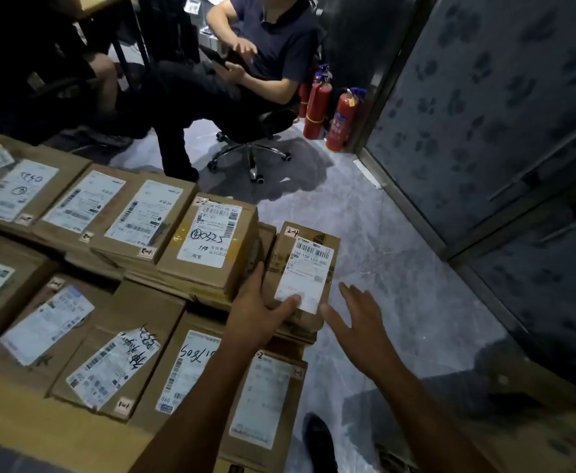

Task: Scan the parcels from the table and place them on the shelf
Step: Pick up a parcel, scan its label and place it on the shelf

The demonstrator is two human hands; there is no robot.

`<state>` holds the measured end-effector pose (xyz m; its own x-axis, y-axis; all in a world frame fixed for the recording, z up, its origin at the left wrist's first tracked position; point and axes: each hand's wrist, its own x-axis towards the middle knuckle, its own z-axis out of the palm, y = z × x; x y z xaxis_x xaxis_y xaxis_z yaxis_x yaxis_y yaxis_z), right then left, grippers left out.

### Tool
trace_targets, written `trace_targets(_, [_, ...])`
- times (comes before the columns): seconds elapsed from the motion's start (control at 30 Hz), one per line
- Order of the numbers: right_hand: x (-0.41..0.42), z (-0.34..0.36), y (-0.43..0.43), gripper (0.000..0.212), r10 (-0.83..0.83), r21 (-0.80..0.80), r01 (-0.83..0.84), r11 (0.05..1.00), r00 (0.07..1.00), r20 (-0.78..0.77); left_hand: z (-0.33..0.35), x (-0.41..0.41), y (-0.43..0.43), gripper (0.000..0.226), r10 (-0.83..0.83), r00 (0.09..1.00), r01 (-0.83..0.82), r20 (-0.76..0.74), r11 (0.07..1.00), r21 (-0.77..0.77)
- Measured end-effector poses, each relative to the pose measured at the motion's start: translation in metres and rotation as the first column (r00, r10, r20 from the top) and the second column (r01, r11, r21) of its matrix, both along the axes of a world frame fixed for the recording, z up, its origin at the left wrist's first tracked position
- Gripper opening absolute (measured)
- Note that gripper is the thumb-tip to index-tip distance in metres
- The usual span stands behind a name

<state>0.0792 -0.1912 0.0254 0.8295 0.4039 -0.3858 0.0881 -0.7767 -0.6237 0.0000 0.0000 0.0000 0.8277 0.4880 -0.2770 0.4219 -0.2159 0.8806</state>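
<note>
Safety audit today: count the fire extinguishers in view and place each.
3, all by the door frame: right extinguisher nearest the frame, middle extinguisher beside it, left extinguisher mostly hidden behind the middle one. Others may be hidden.

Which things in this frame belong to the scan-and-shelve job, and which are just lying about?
Job: small brown cardboard parcel marked 2-4, gripped by the left hand; open right hand beside it; brown cardboard parcel marked 2-2; other labelled brown cardboard parcels.
Lying about: red fire extinguishers; black swivel office chair; seated person in a dark shirt.
</note>
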Motion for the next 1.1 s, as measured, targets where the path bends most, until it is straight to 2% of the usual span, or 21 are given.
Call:
trace_targets(0.1, [0.005, -0.007, 0.003, 0.071, 0.065, 0.093, -0.067, 0.993, 0.998, 0.017, 0.012, 0.000, -0.008, 0.076, 0.026, 1.000, -0.026, 0.006, 1.000, -0.013])
trace_targets(0.17, [0.002, -0.007, 0.002, 0.085, 0.032, 0.198, -0.026, 0.980, 0.999, -0.032, 0.023, -0.004, -0.019, 0.057, 0.054, 0.998, -0.053, 0.022, 0.998, -0.045])
trace_targets(0.2, [0.000, -0.007, -0.002, 0.084, 0.014, 0.253, 0.000, 0.967, 0.999, -0.053, 0.029, -0.005, -0.027, 0.052, 0.079, 0.997, -0.078, 0.018, 0.995, -0.056])
trace_targets(0.23, [-0.001, -0.005, -0.008, 0.073, 0.017, 0.326, -0.001, 0.945, 0.999, -0.047, 0.037, -0.007, -0.036, 0.048, 0.112, 0.993, -0.109, 0.042, 0.992, -0.067])
trace_targets(0.3, [-0.003, 0.011, -0.021, 0.051, 0.030, 0.455, -0.001, 0.890, 0.998, -0.057, 0.050, -0.013, -0.057, 0.050, 0.169, 0.982, -0.160, 0.086, 0.982, -0.099])
trace_targets(0.4, [-0.005, 0.035, -0.045, 0.059, 0.067, 0.603, 0.029, 0.798, 0.988, -0.136, 0.065, -0.025, -0.093, 0.069, 0.273, 0.949, -0.257, 0.157, 0.959, -0.116])
trace_targets(0.47, [-0.005, 0.043, -0.060, 0.066, 0.123, 0.665, 0.012, 0.747, 0.980, -0.156, 0.070, -0.032, -0.116, 0.080, 0.363, 0.909, -0.329, 0.204, 0.926, -0.185])
trace_targets(0.63, [-0.017, 0.061, -0.070, 0.064, 0.273, 0.734, -0.064, 0.676, 0.947, -0.168, 0.094, -0.063, -0.160, 0.067, 0.542, 0.777, -0.428, 0.321, 0.828, -0.362])
trace_targets(0.9, [-0.090, 0.085, -0.031, 0.072, 0.497, 0.744, -0.301, 0.597, 0.867, -0.048, 0.131, -0.154, -0.163, 0.061, 0.702, 0.586, -0.613, 0.404, 0.710, -0.346])
trace_targets(1.03, [-0.154, 0.096, -0.005, 0.064, 0.602, 0.771, -0.378, 0.512, 0.798, -0.009, 0.134, -0.223, -0.157, 0.072, 0.775, 0.459, -0.701, 0.434, 0.616, -0.358])
trace_targets(1.1, [-0.196, 0.098, 0.008, 0.061, 0.660, 0.777, -0.407, 0.480, 0.751, -0.014, 0.132, -0.267, -0.154, 0.068, 0.804, 0.389, -0.742, 0.450, 0.563, -0.365])
